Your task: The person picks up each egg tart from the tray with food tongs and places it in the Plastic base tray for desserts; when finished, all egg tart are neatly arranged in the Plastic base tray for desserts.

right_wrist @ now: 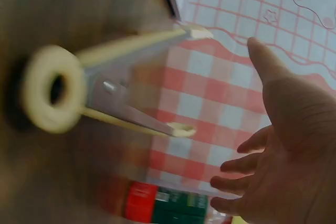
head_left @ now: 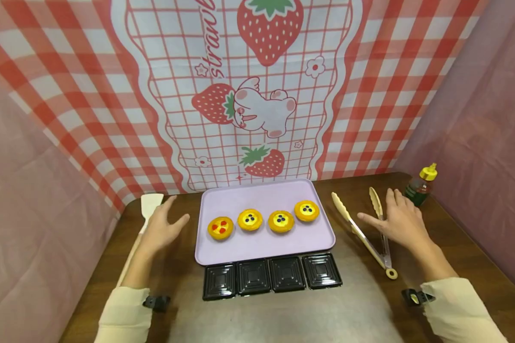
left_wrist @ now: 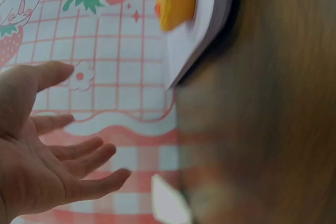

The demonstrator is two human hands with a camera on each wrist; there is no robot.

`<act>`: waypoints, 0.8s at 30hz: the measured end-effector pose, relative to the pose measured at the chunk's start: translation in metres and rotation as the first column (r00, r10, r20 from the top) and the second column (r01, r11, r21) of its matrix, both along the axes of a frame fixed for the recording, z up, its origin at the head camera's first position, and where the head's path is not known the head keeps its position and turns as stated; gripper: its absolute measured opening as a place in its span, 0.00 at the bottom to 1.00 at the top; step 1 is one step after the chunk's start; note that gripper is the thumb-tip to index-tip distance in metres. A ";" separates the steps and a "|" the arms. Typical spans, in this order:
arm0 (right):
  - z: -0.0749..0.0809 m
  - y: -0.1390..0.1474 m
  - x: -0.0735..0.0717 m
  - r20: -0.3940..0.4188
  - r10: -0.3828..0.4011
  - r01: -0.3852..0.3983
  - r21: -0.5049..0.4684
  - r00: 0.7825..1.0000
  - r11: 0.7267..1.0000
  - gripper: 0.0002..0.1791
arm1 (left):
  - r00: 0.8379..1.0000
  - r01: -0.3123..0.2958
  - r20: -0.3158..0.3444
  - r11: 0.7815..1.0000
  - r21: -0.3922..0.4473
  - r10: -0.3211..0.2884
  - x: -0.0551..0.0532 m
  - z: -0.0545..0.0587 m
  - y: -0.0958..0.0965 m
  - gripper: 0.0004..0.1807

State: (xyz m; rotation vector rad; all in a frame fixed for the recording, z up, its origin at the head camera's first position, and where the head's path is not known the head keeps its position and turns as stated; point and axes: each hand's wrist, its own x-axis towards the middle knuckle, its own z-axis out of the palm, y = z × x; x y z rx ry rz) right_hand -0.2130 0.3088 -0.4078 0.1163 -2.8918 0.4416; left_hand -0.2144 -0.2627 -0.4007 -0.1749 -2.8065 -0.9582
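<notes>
My left hand hovers with spread fingers between a white spatula and a lilac tray. On that tray sit several tarts: one with red pieces on top at the left, the others, such as this tart, dotted with dark berries. On the right side, my right hand is held over a pair of tongs, its fingers extended and nothing in them. The tongs lie spread apart, cream tips towards the back, as the right wrist view also shows, with their ring end nearest that camera.
A row of black square plastic trays lies along the near edge of the lilac tray. At the back right stands a bottle with a yellow cap. A strawberry-print cloth hangs behind the brown table, and pink cloth flanks both sides.
</notes>
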 end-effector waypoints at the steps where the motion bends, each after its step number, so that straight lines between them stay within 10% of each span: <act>1: -0.004 -0.001 0.001 0.010 0.001 -0.001 -0.002 1.000 1.000 0.66 | 1.000 -0.011 0.021 1.000 0.026 0.010 -0.001 -0.004 0.003 0.39; 15: -0.037 -0.011 0.015 0.229 -0.087 0.112 -0.098 0.970 0.989 0.76 | 0.927 -0.140 0.372 0.962 0.236 0.044 -0.001 -0.047 0.028 0.38; 24: -0.043 -0.018 0.009 0.264 -0.169 0.202 -0.101 0.950 0.974 0.77 | 0.938 -0.143 0.343 0.959 0.245 0.052 -0.003 -0.055 0.036 0.29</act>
